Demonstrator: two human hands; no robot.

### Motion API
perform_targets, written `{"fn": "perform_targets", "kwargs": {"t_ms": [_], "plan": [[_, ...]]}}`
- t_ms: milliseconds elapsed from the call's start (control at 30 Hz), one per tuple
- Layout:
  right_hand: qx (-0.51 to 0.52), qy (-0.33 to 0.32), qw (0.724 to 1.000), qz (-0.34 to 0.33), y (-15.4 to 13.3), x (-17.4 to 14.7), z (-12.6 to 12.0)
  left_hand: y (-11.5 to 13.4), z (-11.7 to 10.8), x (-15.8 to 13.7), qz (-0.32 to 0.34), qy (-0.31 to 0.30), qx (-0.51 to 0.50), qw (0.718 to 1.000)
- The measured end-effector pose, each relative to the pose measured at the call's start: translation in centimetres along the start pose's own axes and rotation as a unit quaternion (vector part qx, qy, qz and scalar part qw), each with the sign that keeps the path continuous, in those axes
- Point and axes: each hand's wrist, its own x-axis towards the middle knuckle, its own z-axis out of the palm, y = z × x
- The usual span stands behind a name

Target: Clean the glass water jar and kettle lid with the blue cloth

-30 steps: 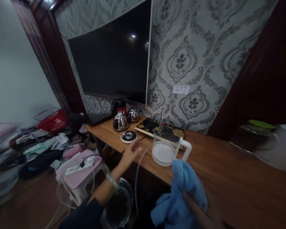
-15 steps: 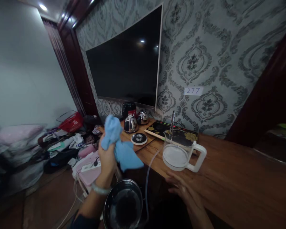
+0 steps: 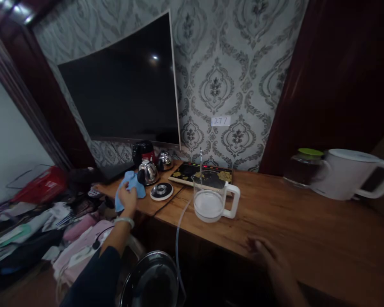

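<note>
My left hand (image 3: 128,199) is at the left end of the wooden counter, its fingers closed on a blue cloth (image 3: 119,200) that drapes over the counter edge. Beside the cloth stand a shiny metal kettle (image 3: 149,172) and a round black-and-white lid (image 3: 161,191). My right hand (image 3: 269,256) hovers by the counter's front edge, empty, fingers loosely bent and somewhat blurred. Left of it stands a clear glass pitcher (image 3: 208,204) with a white handle; a metal spout tube reaches into it and a clear hose (image 3: 178,238) hangs nearby.
Behind the pitcher lies a black induction cooktop (image 3: 182,172) with gold flowers. A pot (image 3: 152,281) sits below the counter edge. At right are a white jug (image 3: 342,175) and a green-lidded glass jug (image 3: 302,168). Clothes (image 3: 60,213) and a red basket (image 3: 45,185) are at left.
My left hand has lowered the blue cloth from mid-air to the counter's left end. My right hand has moved away from the pitcher. The view has turned right, bringing the jugs into sight.
</note>
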Motion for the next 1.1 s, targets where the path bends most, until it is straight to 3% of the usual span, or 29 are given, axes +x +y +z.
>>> {"fn": "perform_targets", "kwargs": {"t_ms": [100,200,333,600,700,833,1100], "plan": [[-0.01,0.059,0.997,-0.057,-0.1,2.6,-0.4,0.4,2.3,-4.5,0.047,-0.072,-0.05,0.995],[-0.011,0.095,0.991,-0.094,0.6,5.1,0.3,1.3,4.1,-10.1,0.104,-0.181,-0.142,0.968],[-0.029,0.083,0.991,-0.101,2.2,6.9,2.0,1.4,5.6,-14.7,0.07,-0.245,-0.173,0.951],[0.025,-0.052,0.985,-0.16,3.8,9.1,5.3,0.3,7.2,-12.2,0.047,-0.311,-0.105,0.943],[0.012,-0.054,0.986,-0.159,3.5,9.9,6.1,0.4,8.2,-11.7,0.047,-0.331,-0.057,0.941],[-0.071,-0.03,0.984,-0.162,2.8,10.1,6.2,0.2,9.0,-12.0,0.049,-0.314,-0.028,0.948],[-0.15,-0.03,0.973,-0.171,1.6,9.6,5.6,0.4,8.7,-12.3,0.058,-0.301,-0.002,0.952]]}}
